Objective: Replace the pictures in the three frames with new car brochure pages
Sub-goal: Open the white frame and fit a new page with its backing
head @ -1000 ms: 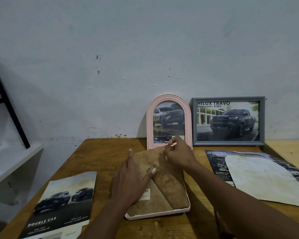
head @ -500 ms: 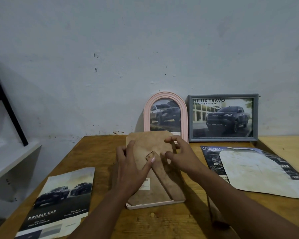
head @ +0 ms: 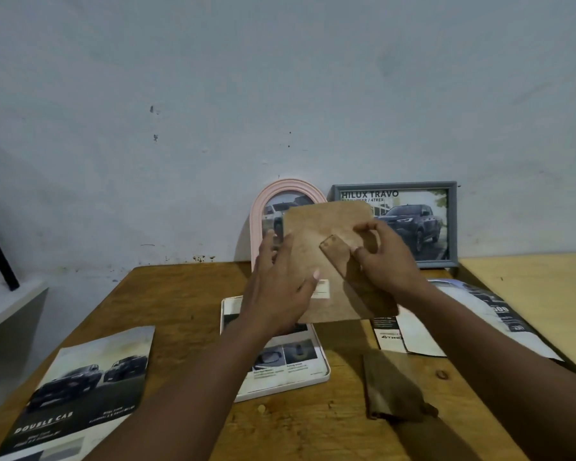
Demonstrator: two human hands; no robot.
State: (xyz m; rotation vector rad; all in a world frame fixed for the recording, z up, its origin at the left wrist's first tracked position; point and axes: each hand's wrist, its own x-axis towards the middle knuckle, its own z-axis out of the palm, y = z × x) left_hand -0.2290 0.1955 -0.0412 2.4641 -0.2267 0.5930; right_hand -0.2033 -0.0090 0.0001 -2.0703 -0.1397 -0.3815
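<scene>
Above the middle of the table (head: pixel 187 311) I see both hands holding the brown backing board (head: pixel 316 247) up over the white frame (head: pixel 326 367). The left hand (head: pixel 276 291) grips the board's left edge, thumb across its face. The right hand (head: pixel 388 261) pinches the right side beside the stand flap (head: pixel 338 251). That frame lies flat and open with a printed brochure page (head: pixel 290 356) inside its rim. Against the wall, the pink arched frame (head: pixel 256 214) and grey frame (head: pixel 453 224) each hold a truck picture. A loose DOUBLE CAB page (head: pixel 90 377) lies left, more papers (head: pixel 479 304) right, and a brown piece (head: pixel 393 390) lies near me.
</scene>
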